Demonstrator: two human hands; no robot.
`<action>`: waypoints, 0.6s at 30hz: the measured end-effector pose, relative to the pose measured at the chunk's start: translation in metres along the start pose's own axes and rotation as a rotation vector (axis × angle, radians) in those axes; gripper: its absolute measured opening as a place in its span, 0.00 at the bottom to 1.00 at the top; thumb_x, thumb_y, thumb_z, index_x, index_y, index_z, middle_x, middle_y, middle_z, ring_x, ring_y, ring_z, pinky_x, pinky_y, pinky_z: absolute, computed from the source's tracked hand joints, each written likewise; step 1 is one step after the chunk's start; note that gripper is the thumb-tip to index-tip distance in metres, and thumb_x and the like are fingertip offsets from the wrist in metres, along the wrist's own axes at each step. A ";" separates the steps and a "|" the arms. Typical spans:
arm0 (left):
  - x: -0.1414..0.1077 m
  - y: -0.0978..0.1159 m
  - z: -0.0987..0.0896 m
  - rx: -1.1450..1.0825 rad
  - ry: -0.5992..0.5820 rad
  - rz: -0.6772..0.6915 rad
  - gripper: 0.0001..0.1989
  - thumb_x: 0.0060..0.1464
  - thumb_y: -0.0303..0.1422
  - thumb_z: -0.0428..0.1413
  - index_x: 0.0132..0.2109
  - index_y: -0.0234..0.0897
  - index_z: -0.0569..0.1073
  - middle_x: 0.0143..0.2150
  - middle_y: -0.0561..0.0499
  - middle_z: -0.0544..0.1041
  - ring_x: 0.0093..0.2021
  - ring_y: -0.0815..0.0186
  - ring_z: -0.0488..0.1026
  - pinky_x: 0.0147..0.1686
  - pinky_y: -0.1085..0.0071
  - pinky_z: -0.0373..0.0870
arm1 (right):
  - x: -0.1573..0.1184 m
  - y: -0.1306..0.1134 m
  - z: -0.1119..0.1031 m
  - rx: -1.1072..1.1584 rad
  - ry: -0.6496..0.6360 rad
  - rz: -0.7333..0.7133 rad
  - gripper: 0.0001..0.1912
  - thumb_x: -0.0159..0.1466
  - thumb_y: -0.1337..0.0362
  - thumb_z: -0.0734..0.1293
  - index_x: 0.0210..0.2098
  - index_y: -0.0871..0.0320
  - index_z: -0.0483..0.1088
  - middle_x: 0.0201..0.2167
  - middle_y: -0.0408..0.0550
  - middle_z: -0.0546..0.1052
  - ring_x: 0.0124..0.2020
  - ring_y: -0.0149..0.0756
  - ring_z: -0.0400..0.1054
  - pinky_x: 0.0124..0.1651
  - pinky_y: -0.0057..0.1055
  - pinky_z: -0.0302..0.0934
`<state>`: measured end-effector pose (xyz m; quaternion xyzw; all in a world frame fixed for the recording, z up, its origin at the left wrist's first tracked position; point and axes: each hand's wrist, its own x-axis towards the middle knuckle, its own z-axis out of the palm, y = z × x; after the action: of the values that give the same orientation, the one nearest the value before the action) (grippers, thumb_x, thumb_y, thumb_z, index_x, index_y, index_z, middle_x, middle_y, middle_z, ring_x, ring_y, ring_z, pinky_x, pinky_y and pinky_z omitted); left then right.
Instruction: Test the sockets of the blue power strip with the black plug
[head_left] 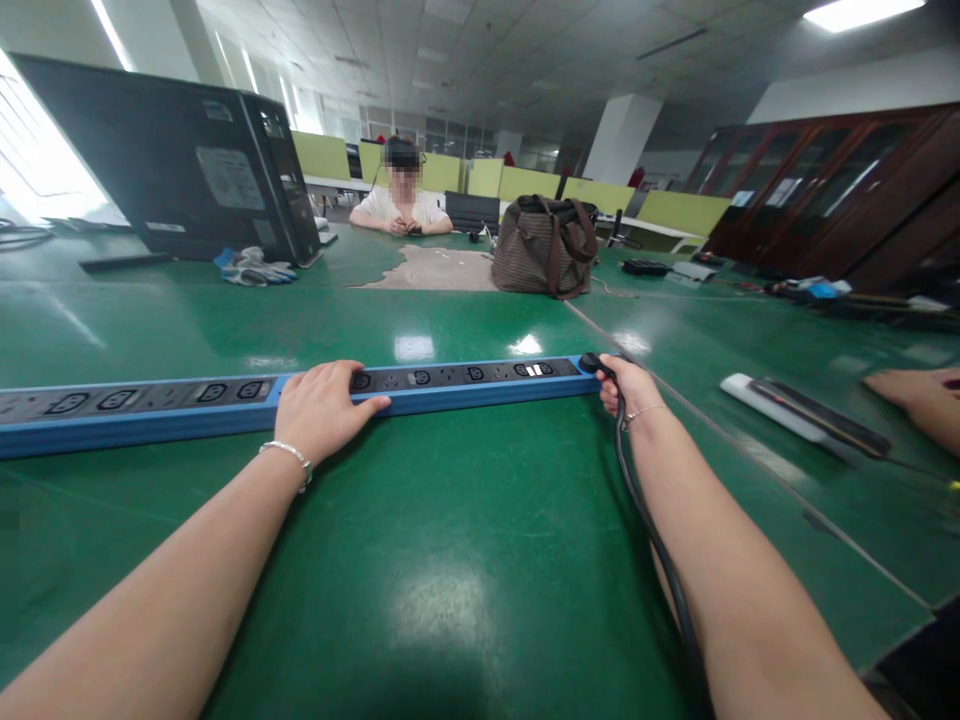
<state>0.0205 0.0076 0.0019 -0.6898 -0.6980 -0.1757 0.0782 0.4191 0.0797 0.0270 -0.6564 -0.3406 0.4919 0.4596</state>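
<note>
A long blue power strip (pixel 465 400) with black sockets runs across the green table, from the left edge to right of centre. My left hand (pixel 319 405) is wrapped over its middle, thumb along the near side and fingers over the top. At the strip's right end, my right hand (pixel 628 388) is closed on the black power cord (pixel 637 490), right by the black fitting (pixel 591 362) where it meets the strip. From there the cord hangs down along my right forearm and leaves the bottom of the view.
Beyond the strip are a black computer tower (pixel 187 165), gloves (pixel 255 267) and a brown bag (pixel 540 245). A person (pixel 401 205) sits at the far side. On the right lies a white and black bar (pixel 810 412), with another person's hand (pixel 919 400) near it.
</note>
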 end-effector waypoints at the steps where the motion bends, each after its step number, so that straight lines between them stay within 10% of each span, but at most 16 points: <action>1: 0.000 0.000 0.000 0.003 0.000 0.000 0.31 0.49 0.54 0.47 0.52 0.36 0.67 0.50 0.41 0.73 0.52 0.52 0.67 0.50 0.57 0.60 | 0.000 0.000 -0.001 0.013 -0.014 0.001 0.17 0.65 0.56 0.56 0.21 0.56 0.57 0.03 0.34 0.51 0.05 0.23 0.43 0.10 0.22 0.36; 10: 0.001 0.000 0.001 0.021 0.004 -0.019 0.32 0.49 0.55 0.48 0.52 0.36 0.67 0.50 0.41 0.73 0.51 0.52 0.68 0.51 0.58 0.59 | -0.002 0.000 -0.002 0.211 -0.150 -0.007 0.19 0.66 0.60 0.54 0.19 0.57 0.57 0.03 0.35 0.50 0.06 0.22 0.41 0.09 0.20 0.35; 18: 0.001 0.001 0.000 0.009 -0.007 -0.024 0.32 0.49 0.54 0.48 0.52 0.35 0.67 0.50 0.40 0.73 0.52 0.51 0.68 0.51 0.57 0.59 | -0.016 -0.018 -0.007 0.484 -0.343 -0.335 0.21 0.66 0.57 0.52 0.19 0.56 0.60 0.03 0.36 0.51 0.06 0.23 0.41 0.10 0.20 0.39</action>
<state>0.0214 0.0084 0.0023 -0.6817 -0.7072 -0.1710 0.0770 0.4217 0.0696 0.0504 -0.3712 -0.3894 0.5794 0.6123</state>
